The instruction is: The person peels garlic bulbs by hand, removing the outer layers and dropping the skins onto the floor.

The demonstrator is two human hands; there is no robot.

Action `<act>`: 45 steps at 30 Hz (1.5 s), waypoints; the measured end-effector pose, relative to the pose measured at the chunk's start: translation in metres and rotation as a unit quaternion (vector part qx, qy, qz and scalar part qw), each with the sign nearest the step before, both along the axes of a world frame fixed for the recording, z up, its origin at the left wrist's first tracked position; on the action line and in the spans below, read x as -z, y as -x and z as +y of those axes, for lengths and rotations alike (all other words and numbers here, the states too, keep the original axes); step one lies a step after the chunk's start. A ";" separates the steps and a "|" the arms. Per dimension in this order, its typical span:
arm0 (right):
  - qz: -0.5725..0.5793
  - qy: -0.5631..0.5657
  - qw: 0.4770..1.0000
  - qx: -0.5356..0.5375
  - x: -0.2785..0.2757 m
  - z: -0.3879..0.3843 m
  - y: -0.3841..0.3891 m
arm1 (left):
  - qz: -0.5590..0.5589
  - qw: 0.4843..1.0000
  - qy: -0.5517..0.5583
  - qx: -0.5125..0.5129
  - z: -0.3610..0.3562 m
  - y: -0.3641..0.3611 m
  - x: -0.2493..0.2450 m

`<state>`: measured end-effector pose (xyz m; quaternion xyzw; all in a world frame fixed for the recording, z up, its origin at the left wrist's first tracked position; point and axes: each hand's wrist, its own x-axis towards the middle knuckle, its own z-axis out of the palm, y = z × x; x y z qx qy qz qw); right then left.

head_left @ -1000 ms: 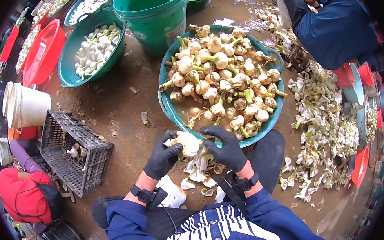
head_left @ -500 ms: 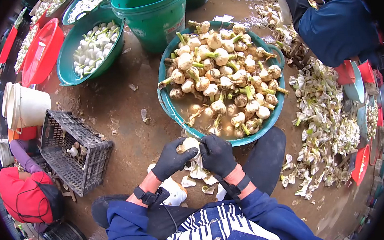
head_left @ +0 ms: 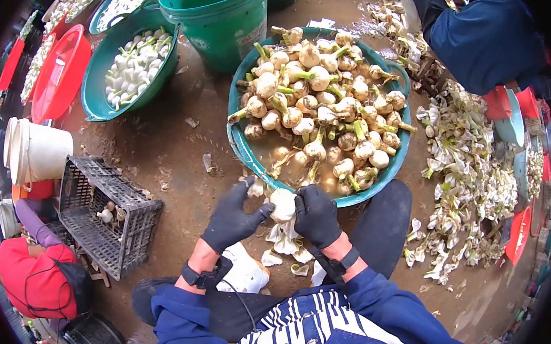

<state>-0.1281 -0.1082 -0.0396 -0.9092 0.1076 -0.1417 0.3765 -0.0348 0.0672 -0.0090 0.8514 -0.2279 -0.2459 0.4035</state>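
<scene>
In black gloves, both my hands are above my lap at the near edge of the teal tub. My right hand (head_left: 318,215) is closed, its fingers gripping the right side of a peeled white garlic bulb (head_left: 282,205). My left hand (head_left: 235,215) has its fingers spread, with the thumb tip right at the bulb's left side. A small strip of peel (head_left: 256,188) is beside the left fingertips. Below the bulb hang pale garlic skins (head_left: 283,237). The teal tub (head_left: 246,156) holds many muddy garlic bulbs (head_left: 320,78) with cut stems, in brown water.
Left lies a black crate (head_left: 141,237) with a few bulbs. A green basin (head_left: 92,99) of peeled garlic and a green bucket (head_left: 215,21) stand beyond. Peelings (head_left: 466,170) heap on the right. One person (head_left: 484,32) sits far right, another (head_left: 38,278) at left.
My left hand has opened and swung left off the bulb, with peel at its fingertips. The bulb now shows smooth white. My right hand has shifted slightly right.
</scene>
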 end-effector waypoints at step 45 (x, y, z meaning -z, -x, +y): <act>0.190 -0.509 0.830 -0.129 -0.042 -0.013 0.016 | -0.110 0.979 0.146 -0.092 -0.008 0.015 0.035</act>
